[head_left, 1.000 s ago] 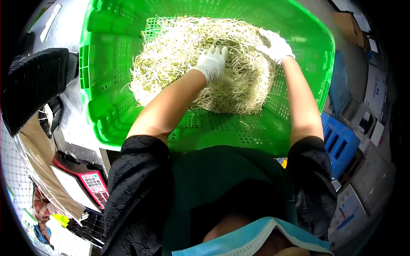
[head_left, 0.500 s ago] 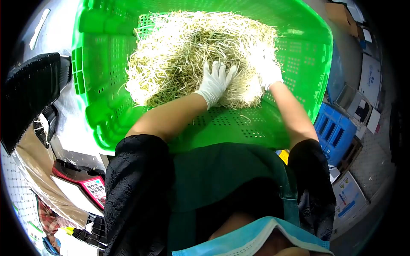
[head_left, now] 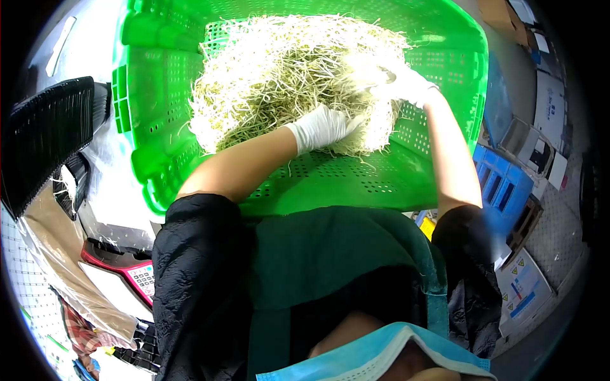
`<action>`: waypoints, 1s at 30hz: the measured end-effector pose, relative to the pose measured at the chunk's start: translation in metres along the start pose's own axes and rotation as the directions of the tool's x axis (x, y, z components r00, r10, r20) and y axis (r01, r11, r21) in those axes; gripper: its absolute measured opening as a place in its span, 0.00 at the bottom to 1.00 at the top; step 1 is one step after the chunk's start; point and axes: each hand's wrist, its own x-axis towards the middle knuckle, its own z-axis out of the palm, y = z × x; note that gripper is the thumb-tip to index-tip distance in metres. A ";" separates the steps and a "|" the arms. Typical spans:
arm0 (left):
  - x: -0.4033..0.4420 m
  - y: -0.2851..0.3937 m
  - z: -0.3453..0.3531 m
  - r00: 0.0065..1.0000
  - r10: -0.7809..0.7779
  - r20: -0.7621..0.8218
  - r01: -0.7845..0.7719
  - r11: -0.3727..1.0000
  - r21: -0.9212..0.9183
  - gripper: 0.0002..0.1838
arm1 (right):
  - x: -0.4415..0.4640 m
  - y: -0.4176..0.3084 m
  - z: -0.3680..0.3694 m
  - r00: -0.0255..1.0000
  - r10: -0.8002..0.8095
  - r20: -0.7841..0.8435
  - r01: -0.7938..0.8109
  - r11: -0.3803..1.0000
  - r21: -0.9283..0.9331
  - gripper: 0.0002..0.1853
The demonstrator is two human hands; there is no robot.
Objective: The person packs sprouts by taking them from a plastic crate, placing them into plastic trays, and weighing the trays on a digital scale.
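A heap of pale, thin bean sprouts (head_left: 254,82) fills the middle of a green perforated plastic crate (head_left: 159,127). My left hand (head_left: 321,129), in a white glove, is at the near edge of the heap. Its fingers curl into the sprouts and their tips are hidden. At the heap's right side is my right hand (head_left: 410,87), also gloved in white. Its fingers and thumb bend around sprouts there, but strong glare washes out the detail.
Stacked black plastic trays (head_left: 47,140) stand left of the crate on a metal surface. Below them is a red scale (head_left: 121,263) with a keypad. At right are a blue crate (head_left: 502,184) and a box with warning labels (head_left: 524,292). Part of another person's checked sleeve (head_left: 76,327) shows lower left.
My left hand went from lying flat with spread fingers to curling into the sprouts. My right hand moved up and slightly right, its fingers now turned left over the heap.
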 end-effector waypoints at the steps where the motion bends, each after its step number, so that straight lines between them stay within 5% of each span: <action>1: -0.005 0.002 -0.002 0.993 0.069 -0.096 -0.062 0.995 0.076 0.33 | 0.005 0.003 0.004 0.999 -0.042 0.025 0.044 0.994 -0.098 0.32; 3: -0.014 0.005 -0.006 0.974 0.111 -0.197 -0.078 0.982 0.172 0.37 | 0.017 -0.001 0.004 0.969 0.126 -0.211 -0.098 0.985 0.140 0.31; 4: -0.015 0.004 0.001 0.975 0.107 -0.192 -0.075 0.983 0.170 0.37 | 0.019 -0.006 0.014 0.971 0.125 -0.206 -0.096 0.985 0.143 0.31; 6: -0.012 0.001 0.012 0.934 0.041 -0.355 0.025 0.983 0.180 0.39 | 0.019 -0.013 0.040 0.885 -0.045 -0.463 -0.181 0.884 -0.432 0.31; 7: -0.014 -0.002 0.007 0.942 -0.015 -0.336 0.075 0.983 0.166 0.39 | 0.024 0.004 0.060 0.934 0.232 -0.273 -0.334 0.840 -0.428 0.38; 8: -0.012 -0.003 0.006 0.950 -0.097 -0.296 0.125 0.989 0.077 0.39 | 0.022 0.058 0.109 0.958 0.085 -0.275 -0.122 0.985 -0.122 0.35; 10: -0.008 -0.014 0.005 0.946 -0.163 -0.281 0.170 0.985 -0.002 0.39 | 0.010 0.073 0.135 0.945 -0.053 -0.323 0.118 0.975 0.186 0.32; 11: -0.007 -0.016 0.004 0.944 -0.210 -0.255 0.198 0.977 -0.073 0.39 | -0.001 0.075 0.131 0.994 0.041 -0.104 -0.020 0.980 0.196 0.29; 12: -0.003 -0.020 0.015 0.911 -0.229 -0.342 0.188 0.971 -0.149 0.42 | -0.006 0.041 0.104 0.992 0.124 -0.026 -0.125 0.992 -0.030 0.28; 13: 0.004 -0.026 0.016 0.931 -0.289 -0.224 0.246 0.948 -0.202 0.44 | -0.010 0.003 0.075 0.977 0.206 0.054 -0.185 0.946 -0.267 0.27; 14: 0.011 -0.030 0.013 0.934 -0.342 -0.100 0.310 0.918 -0.247 0.46 | -0.008 -0.041 0.039 0.970 0.239 -0.033 -0.202 0.727 -0.656 0.29; 16: 0.025 -0.043 -0.024 0.949 -0.313 0.029 0.313 0.934 -0.175 0.45 | 0.016 -0.020 0.006 0.966 0.135 -0.222 -0.237 0.805 -0.544 0.37; 18: 0.030 -0.045 -0.048 0.865 -0.378 0.330 0.492 0.765 -0.415 0.32 | 0.048 0.039 -0.004 0.941 0.094 -0.324 -0.264 0.804 -0.532 0.34; 19: 0.027 -0.047 -0.035 0.867 -0.453 0.209 0.495 0.729 -0.473 0.27 | 0.053 0.061 0.001 0.902 0.049 -0.428 -0.291 0.802 -0.522 0.32; 20: 0.021 -0.050 -0.034 0.834 -0.528 0.159 0.525 0.673 -0.521 0.27 | 0.053 0.070 0.005 0.903 0.044 -0.428 -0.286 0.803 -0.523 0.32; 23: 0.009 -0.075 -0.038 0.688 -0.628 0.363 0.703 0.454 -0.548 0.24 | 0.039 0.074 0.021 0.972 0.134 -0.192 -0.203 0.888 -0.412 0.29; 25: 0.007 -0.083 -0.036 0.681 -0.640 0.356 0.733 0.592 -0.336 0.42 | 0.009 0.072 0.034 0.994 0.099 -0.037 -0.105 0.962 -0.251 0.31; 27: 0.005 -0.074 -0.031 0.729 -0.597 0.335 0.680 0.686 -0.259 0.57 | -0.035 0.040 0.059 0.983 0.172 0.069 -0.143 0.943 -0.301 0.41; 28: 0.004 -0.064 -0.027 0.741 -0.566 0.361 0.664 0.698 -0.268 0.64 | -0.050 0.061 0.086 1.000 0.007 -0.013 -0.013 0.834 -0.551 0.53; 29: 0.001 -0.053 -0.024 0.777 -0.525 0.348 0.620 0.735 -0.275 0.68 | -0.065 0.042 0.099 0.993 -0.113 -0.033 0.069 0.787 -0.613 0.60; 30: -0.002 -0.042 -0.026 0.805 -0.493 0.331 0.570 0.797 -0.200 0.69 | -0.071 0.014 0.108 0.985 0.171 0.025 -0.101 0.685 -0.721 0.62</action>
